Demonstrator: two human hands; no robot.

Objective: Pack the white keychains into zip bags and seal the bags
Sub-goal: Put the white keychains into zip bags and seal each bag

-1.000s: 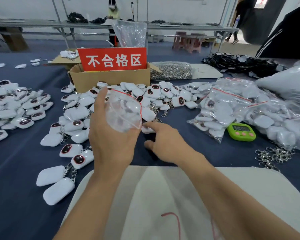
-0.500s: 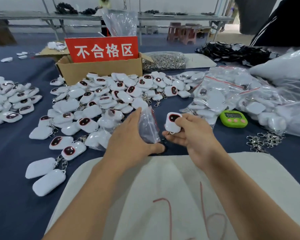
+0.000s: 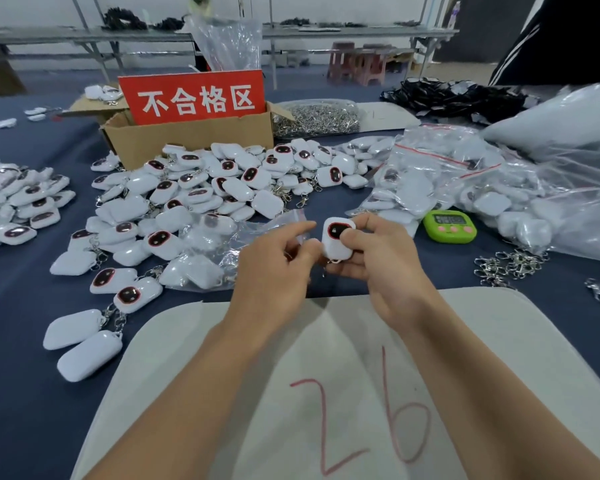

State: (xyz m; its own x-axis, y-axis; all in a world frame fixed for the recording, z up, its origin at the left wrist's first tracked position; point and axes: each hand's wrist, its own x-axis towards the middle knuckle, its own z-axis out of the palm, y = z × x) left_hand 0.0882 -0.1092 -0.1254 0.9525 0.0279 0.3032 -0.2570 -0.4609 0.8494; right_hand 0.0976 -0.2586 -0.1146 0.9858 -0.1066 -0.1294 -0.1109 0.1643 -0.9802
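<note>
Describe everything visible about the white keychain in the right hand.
The white keychain is a rounded, glossy plastic-looking slab with a dark oval window rimmed in red near its top. It stands roughly upright, face toward the camera, above the blue cloth. The right hand pinches it, thumb on its face, fingers behind. A small metal loop shows at its bottom edge. The left hand, holding a clear zip bag, seems to touch its left edge.

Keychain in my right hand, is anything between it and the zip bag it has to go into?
Nothing visible does. The right hand pinches the keychain just beside the zip bag, which the left hand holds. Only the left hand's own fingers lie between them; whether the bag's mouth is open cannot be told.
</note>
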